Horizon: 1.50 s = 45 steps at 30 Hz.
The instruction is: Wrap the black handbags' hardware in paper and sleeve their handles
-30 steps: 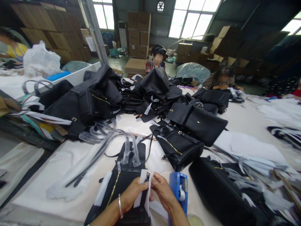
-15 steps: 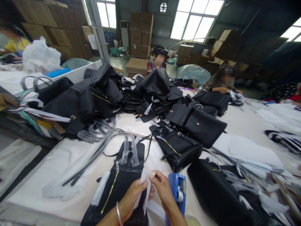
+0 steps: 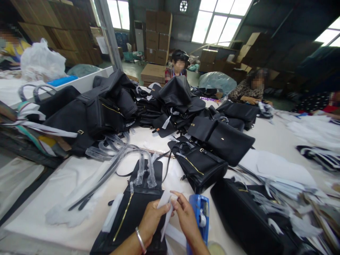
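Both hands meet over the right side of a black bag (image 3: 140,205) that lies on the table, with a gold zipper and plastic-wrapped handles. Between them is a folded strip of white paper (image 3: 166,216). My left hand (image 3: 152,217), with a silver bangle at the wrist, pinches the strip from the left. My right hand (image 3: 183,212) is closed on its right edge, thumb and fingers together. What lies behind the strip is hidden. A blue tape dispenser (image 3: 203,216) stands just right of my right hand. Another white strip (image 3: 113,212) rests along the bag's left edge.
Plastic-wrapped straps (image 3: 114,163) lie left of the bag. Several black bags (image 3: 170,95) are heaped across the table's back, and another black bag (image 3: 239,212) lies at the right. White sheets (image 3: 281,166) are on the right. People sit across the table, near cardboard boxes (image 3: 159,35).
My left hand has turned slightly and the paper strip now looks narrower, its faces closer together. The right fingers have shifted a little along it. The whole view has moved slightly.
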Tool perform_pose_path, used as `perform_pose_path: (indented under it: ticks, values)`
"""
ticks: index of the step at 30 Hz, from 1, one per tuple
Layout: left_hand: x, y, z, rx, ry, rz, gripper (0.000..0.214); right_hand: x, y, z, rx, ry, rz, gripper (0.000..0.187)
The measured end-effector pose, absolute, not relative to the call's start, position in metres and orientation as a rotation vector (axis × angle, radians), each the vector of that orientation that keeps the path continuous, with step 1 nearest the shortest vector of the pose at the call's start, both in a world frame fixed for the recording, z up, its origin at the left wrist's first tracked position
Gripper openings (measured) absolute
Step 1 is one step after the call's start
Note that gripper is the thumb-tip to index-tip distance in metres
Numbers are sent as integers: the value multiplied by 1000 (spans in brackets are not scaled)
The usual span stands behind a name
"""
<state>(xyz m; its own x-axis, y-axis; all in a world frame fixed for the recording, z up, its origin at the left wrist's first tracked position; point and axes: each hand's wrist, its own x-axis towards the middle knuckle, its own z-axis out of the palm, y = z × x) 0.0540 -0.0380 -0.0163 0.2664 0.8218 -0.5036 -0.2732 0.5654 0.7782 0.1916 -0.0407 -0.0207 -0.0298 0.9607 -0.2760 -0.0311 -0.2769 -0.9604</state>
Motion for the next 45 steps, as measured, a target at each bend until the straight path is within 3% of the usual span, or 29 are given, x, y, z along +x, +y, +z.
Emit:
perform_pose_path:
  ticks: [6, 14, 21, 26, 35, 45]
  values:
    - [55, -37, -23, 584, 1053, 842, 38, 200, -40, -19, -1460, -1235, 1269, 27]
    - [58, -33, -31, 554, 1053, 811, 30, 212, -33, -28, -1372, -1115, 1531, 30]
    - [67, -32, -34, 676, 1187, 844, 21, 212, -30, -40, -1492, -1155, 1398, 26]
    - [71, -33, -40, 774, 1167, 856, 16, 209, -39, -42, -1318, -902, 1586, 27]
    - [74, -41, -42, 1351, 1416, 783, 19, 199, -45, -55, -1540, -779, 1346, 27]
    - [69, -49, -44, 1808, 1224, 705, 22, 195, -49, -54, -1404, -472, 1330, 22]
